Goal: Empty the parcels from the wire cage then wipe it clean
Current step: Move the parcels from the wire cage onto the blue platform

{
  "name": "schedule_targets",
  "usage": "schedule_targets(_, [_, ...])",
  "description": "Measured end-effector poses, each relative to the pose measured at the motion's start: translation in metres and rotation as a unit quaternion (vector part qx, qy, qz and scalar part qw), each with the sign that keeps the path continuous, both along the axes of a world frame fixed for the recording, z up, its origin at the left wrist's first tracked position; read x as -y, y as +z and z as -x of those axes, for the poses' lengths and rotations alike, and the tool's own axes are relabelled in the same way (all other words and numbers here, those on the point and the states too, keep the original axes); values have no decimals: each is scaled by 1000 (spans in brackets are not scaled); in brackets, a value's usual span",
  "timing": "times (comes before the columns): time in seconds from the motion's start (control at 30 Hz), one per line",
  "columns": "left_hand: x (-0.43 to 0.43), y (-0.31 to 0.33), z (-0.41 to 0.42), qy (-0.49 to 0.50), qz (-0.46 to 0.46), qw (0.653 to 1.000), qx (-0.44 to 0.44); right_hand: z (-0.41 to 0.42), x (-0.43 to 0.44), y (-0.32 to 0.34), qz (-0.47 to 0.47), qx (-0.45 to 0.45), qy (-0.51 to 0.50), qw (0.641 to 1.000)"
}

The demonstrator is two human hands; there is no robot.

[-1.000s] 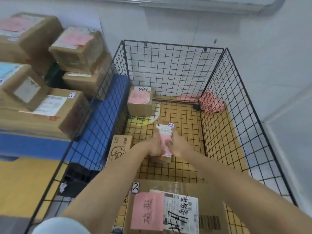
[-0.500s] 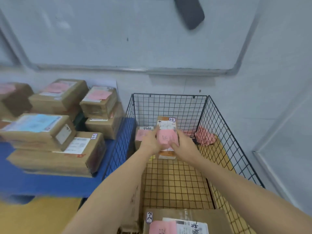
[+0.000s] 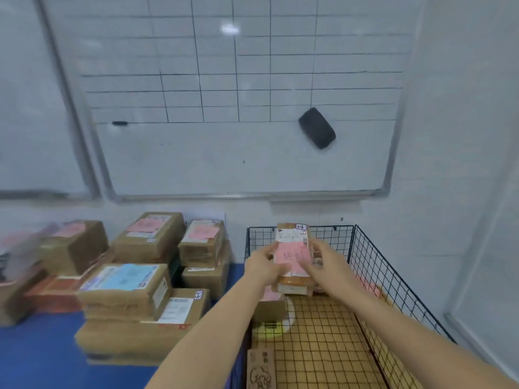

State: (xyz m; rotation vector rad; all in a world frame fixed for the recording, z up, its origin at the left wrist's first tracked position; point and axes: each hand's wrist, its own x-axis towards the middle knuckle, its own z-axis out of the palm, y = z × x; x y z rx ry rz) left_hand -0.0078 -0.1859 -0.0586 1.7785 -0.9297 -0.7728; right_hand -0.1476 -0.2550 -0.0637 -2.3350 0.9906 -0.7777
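1. Two hands hold one parcel [image 3: 293,256]: your left hand [image 3: 262,266] curls round its left edge and your right hand [image 3: 328,265] round the right, with the pink label between them.
2. The parcel is lifted to the height of the back rim of the cage [image 3: 376,273], over its far end.
3. Inside the cage, a box [image 3: 269,307] sits at the back left under your left wrist, and a carton [image 3: 259,369] leans on the near left wall.
4. A pink thing [image 3: 370,287] lies by the right wall; you cannot tell on which side of the wire.
5. Left of the cage, a pile [image 3: 126,290] of parcels stands on a blue mat [image 3: 36,352].
6. Above hangs a whiteboard [image 3: 244,164] with an eraser [image 3: 316,127] on it.
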Motion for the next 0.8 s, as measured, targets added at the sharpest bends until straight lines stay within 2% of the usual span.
schedule_targets(0.2, [-24,4,-16,35,10,994,-101,-18,-23,6,15,6,-4,1000])
schedule_targets(0.37, [-39,22,-43,65,4,996,-65,-37,-28,14,27,-12,12,999])
schedule_targets(0.63, [-65,56,-103,116,-3,992,-50,-76,-26,45,44,27,64,997])
schedule_targets(0.8, [-86,69,-148,132,-25,991,-23,-111,-35,50,52,6,103,993])
